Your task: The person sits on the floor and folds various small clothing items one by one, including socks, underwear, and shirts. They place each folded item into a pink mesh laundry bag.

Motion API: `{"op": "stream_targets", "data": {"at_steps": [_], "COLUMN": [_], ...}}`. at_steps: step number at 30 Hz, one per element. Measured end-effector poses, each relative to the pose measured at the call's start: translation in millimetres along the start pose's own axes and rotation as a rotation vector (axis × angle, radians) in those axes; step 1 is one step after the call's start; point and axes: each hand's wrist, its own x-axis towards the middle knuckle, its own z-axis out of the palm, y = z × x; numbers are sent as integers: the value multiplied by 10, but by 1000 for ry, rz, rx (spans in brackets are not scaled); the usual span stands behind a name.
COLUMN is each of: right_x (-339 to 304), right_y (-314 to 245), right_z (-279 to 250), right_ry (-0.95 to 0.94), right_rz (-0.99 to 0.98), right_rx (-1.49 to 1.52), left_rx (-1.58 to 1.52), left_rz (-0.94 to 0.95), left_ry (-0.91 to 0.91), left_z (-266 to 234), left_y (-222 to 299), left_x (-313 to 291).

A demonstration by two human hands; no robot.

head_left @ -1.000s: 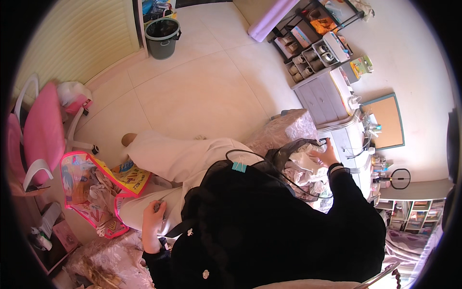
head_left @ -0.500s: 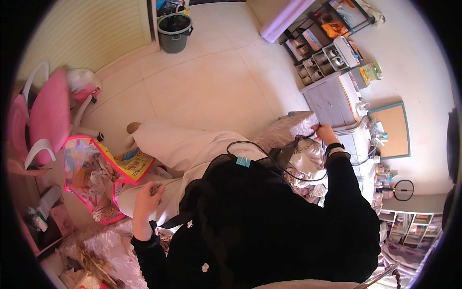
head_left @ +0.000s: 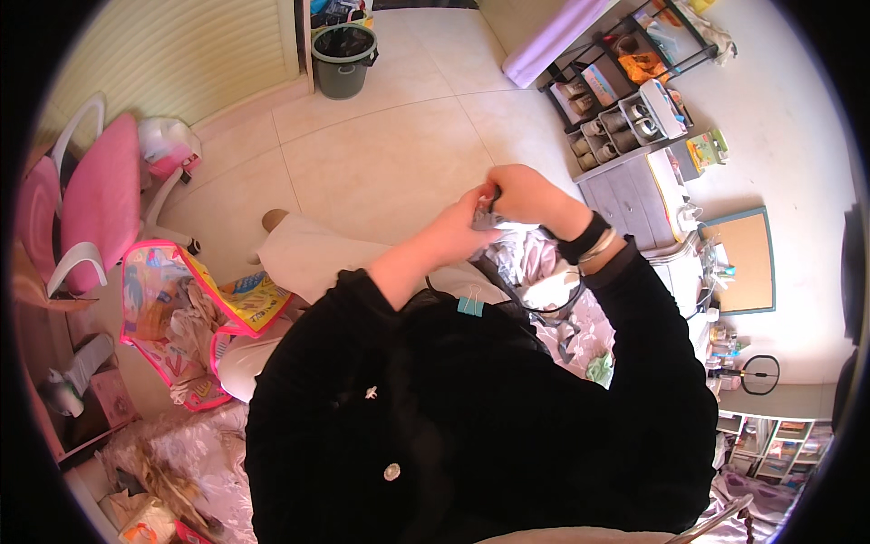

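My two hands meet above my lap. My left hand [head_left: 453,228] is closed, fingertips at a small greyish piece [head_left: 486,218] that looks like cloth. Against it, my right hand [head_left: 526,195] is bent into a pinch, with a thin dark strip showing between its fingers. Their fingers hide most of what is held. Just below the hands lies a crumpled heap of pale pink and white clothes [head_left: 526,258]. A teal binder clip [head_left: 470,304] hangs on the black top at my front, beside a dark cord.
At my left stands an open pink-trimmed clear bag [head_left: 172,317] with clothes inside, near a pink chair [head_left: 101,204]. A grey bin [head_left: 343,74] is on the floor ahead. To the right are a shoe rack [head_left: 616,131], a grey cabinet [head_left: 625,195] and a cork board [head_left: 743,258].
My left hand has come up and right from beside my leg to meet my right hand. The right hand has moved left and farther out from the clothes heap.
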Motion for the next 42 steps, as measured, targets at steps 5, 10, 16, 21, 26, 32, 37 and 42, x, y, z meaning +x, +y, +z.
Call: {"op": "stream_targets", "data": {"at_steps": [5, 10, 16, 21, 26, 32, 37, 42], "right_x": [142, 507, 510, 1423, 2453, 2678, 2854, 3086], "right_y": [221, 1706, 1948, 946, 221, -249, -276, -738], "right_z": [-186, 134, 1899, 1996, 1344, 1516, 1270, 194], "right_ry": [-175, 174, -90, -221, -576, -448, -132, 255], "right_rz": [-490, 201, 841, 321, 333, -178, -224, -518], "right_rx": [545, 446, 1044, 947, 933, -332, -69, 228], "left_rx": [4, 569, 624, 529, 480, 447, -18, -216], "left_rz": [-491, -218, -57, 28, 79, 136, -26, -184], "left_ry": [-65, -45, -50, -70, -110, -54, 321, 523], "left_z": [-122, -116, -79, -139, -162, -320, -626, -1085], "left_y": [-47, 80, 66, 154, 266, 260, 448, 835], "left_x": [-139, -553, -834, -1055, -1095, -1134, -1188, -1230]}}
